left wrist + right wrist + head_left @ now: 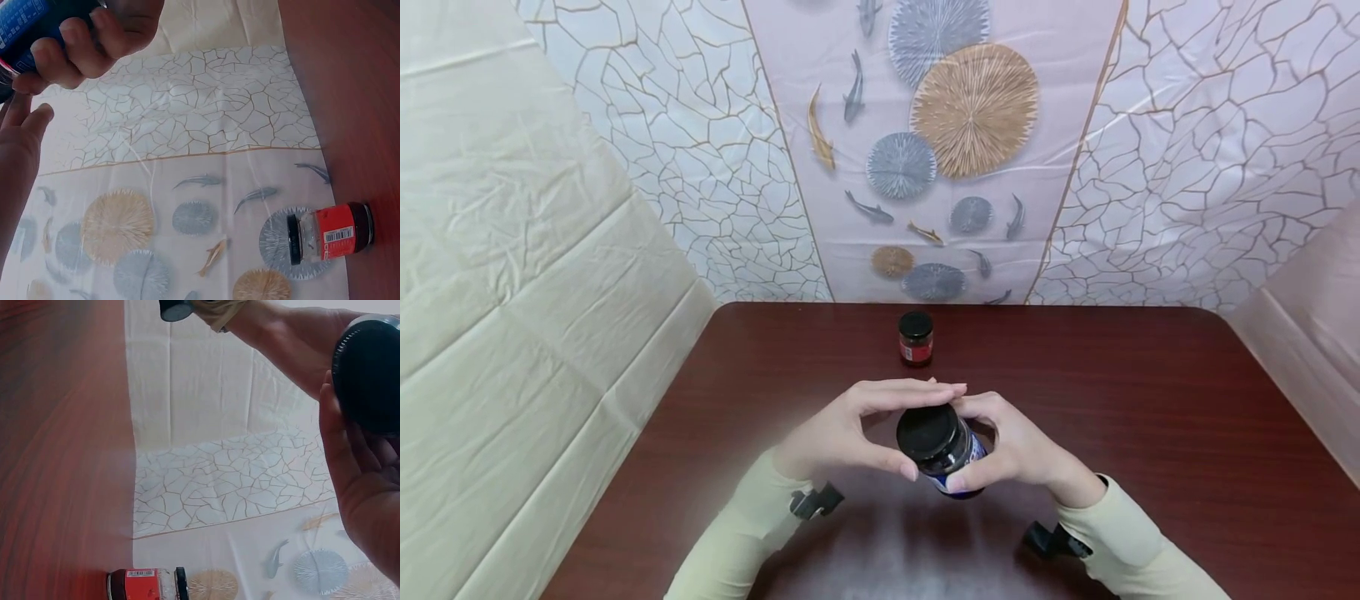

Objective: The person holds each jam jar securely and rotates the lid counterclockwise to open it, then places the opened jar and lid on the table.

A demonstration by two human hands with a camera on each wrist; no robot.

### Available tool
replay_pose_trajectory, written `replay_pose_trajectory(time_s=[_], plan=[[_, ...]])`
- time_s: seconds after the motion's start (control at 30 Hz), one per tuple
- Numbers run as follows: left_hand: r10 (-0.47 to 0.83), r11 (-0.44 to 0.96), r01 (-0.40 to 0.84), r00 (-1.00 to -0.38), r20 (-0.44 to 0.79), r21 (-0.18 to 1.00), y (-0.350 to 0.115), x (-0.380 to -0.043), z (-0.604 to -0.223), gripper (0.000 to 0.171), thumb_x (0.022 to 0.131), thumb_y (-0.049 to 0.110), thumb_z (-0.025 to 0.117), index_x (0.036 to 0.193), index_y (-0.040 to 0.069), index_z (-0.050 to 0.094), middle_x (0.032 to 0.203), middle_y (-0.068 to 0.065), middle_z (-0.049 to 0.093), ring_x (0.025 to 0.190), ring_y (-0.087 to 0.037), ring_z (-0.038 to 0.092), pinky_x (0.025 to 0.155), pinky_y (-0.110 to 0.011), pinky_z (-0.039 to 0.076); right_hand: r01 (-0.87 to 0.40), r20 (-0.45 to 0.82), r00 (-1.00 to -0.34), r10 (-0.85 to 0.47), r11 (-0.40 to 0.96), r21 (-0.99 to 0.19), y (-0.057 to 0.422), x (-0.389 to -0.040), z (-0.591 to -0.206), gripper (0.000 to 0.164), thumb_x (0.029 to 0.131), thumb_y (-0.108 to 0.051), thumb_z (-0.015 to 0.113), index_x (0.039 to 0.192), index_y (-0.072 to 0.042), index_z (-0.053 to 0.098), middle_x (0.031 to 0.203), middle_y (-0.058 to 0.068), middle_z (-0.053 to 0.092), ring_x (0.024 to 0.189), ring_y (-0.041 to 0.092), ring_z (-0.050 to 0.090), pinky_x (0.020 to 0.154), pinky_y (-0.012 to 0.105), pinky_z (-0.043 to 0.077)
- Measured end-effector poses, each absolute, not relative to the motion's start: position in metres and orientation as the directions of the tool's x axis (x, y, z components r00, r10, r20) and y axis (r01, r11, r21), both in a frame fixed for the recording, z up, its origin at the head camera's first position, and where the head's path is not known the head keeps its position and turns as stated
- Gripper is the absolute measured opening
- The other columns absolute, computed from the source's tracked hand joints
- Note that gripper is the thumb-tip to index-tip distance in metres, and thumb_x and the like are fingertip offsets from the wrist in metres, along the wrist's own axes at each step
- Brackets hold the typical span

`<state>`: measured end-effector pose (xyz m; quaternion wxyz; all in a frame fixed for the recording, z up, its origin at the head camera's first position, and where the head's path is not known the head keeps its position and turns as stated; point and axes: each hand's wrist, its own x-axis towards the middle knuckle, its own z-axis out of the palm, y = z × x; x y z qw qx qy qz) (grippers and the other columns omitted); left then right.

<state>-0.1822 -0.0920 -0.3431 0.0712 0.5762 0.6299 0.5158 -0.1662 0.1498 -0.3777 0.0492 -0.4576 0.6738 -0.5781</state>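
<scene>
right fingers: curled round the jar body, thumb on the near side, so that's the real hold. left fingers: long, nearly straight, arched about the lid, with a gap at the palm; can't tell how firmly they touch, if at all. owners: right hand [1018, 446], left hand [844, 425].

held jar: a squat, round, dark see-through jar with a blue printed label [961, 454]. it's tilted, lid toward the left hand, between both palms and clear of the table. its flat, round black lid [927, 432] is on; edge looks finely ridged in the right wrist view.

handling, my read: glass, so stiff, no give, chips or breaks if dropped. moderate weight if full; fill level not readable. smooth label could slip, dry skin helps. best hold: full wrap on the label below the lid. lid: take it by the ridged rim, not the flat top.

further out: small clear jar with a red label and black lid [916, 340], upright on the glossy red-brown wood-grain table [1135, 375], beyond the hands.
</scene>
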Motion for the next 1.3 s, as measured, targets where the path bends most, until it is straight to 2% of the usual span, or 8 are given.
replay_pose_trajectory(time_s=[0.1, 0.3, 0.53, 0.77, 0.93, 1.13, 1.3], plan=[[0.804, -0.201, 0.667, -0.306, 0.509, 0.718, -0.093, -0.182, -0.343, 0.076, 0.079, -0.001, 0.083, 0.147, 0.002, 0.050, 0.151, -0.010, 0.050, 0.140, -0.028, 0.045, 0.117, -0.046, 0.033, -0.560, 0.457, -0.559, -0.692, -0.091, -0.823, 0.149, -0.167, -0.377, 0.046, 0.071, -0.006, 0.082, 0.115, -0.004, 0.069, 0.102, 0.004, 0.073, 0.092, 0.017, 0.066, 0.084, 0.029, 0.054], [0.794, -0.144, 0.700, -0.340, 0.504, 0.699, -0.097, -0.181, -0.346, 0.066, 0.078, 0.002, 0.085, 0.139, -0.002, 0.058, 0.140, -0.011, 0.059, 0.133, -0.024, 0.052, 0.112, -0.042, 0.040, -0.568, 0.430, -0.561, -0.707, -0.049, -0.821, 0.149, -0.168, -0.379, 0.044, 0.073, -0.006, 0.084, 0.115, -0.004, 0.069, 0.103, 0.003, 0.073, 0.094, 0.015, 0.066, 0.087, 0.028, 0.054], [0.783, -0.168, 0.692, -0.339, 0.522, 0.702, -0.098, -0.180, -0.350, 0.064, 0.080, 0.004, 0.085, 0.138, -0.001, 0.060, 0.139, -0.010, 0.060, 0.130, -0.024, 0.055, 0.109, -0.043, 0.044, -0.600, 0.426, -0.555, -0.714, -0.010, -0.800, 0.150, -0.167, -0.381, 0.042, 0.078, -0.010, 0.084, 0.117, -0.007, 0.068, 0.105, 0.001, 0.072, 0.096, 0.016, 0.067, 0.089, 0.029, 0.053], [0.759, -0.181, 0.685, -0.359, 0.543, 0.706, -0.096, -0.181, -0.353, 0.064, 0.080, 0.004, 0.085, 0.138, -0.002, 0.059, 0.138, -0.012, 0.061, 0.128, -0.025, 0.057, 0.109, -0.044, 0.044, -0.575, 0.399, -0.628, -0.669, 0.053, -0.817, 0.150, -0.166, -0.380, 0.038, 0.076, -0.011, 0.087, 0.110, -0.014, 0.070, 0.099, -0.003, 0.073, 0.091, 0.015, 0.067, 0.084, 0.028, 0.055], [0.758, -0.177, 0.690, -0.359, 0.544, 0.702, -0.094, -0.183, -0.354, 0.064, 0.081, 0.004, 0.084, 0.139, -0.001, 0.058, 0.138, -0.012, 0.060, 0.126, -0.025, 0.058, 0.108, -0.043, 0.045, -0.537, 0.365, -0.667, -0.649, 0.079, -0.840, 0.151, -0.166, -0.381, 0.039, 0.076, -0.012, 0.087, 0.111, -0.016, 0.071, 0.099, -0.002, 0.073, 0.090, 0.017, 0.068, 0.082, 0.029, 0.055], [0.742, -0.148, 0.709, -0.381, 0.551, 0.690, -0.093, -0.185, -0.358, 0.062, 0.082, 0.004, 0.084, 0.139, 0.001, 0.059, 0.138, -0.010, 0.060, 0.127, -0.024, 0.057, 0.108, -0.043, 0.045, -0.534, 0.374, -0.681, -0.630, 0.076, -0.842, 0.152, -0.167, -0.383, 0.035, 0.078, -0.010, 0.085, 0.110, -0.011, 0.069, 0.096, -0.001, 0.071, 0.084, 0.015, 0.066, 0.075, 0.028, 0.057], [0.729, -0.146, 0.713, -0.391, 0.562, 0.686, -0.091, -0.186, -0.360, 0.063, 0.081, 0.002, 0.084, 0.138, 0.000, 0.059, 0.138, -0.011, 0.059, 0.127, -0.025, 0.057, 0.108, -0.043, 0.044, -0.559, 0.395, -0.684, -0.613, 0.093, -0.824, 0.152, -0.167, -0.383, 0.038, 0.079, -0.012, 0.085, 0.113, -0.011, 0.069, 0.096, -0.001, 0.071, 0.084, 0.014, 0.066, 0.074, 0.028, 0.057]])
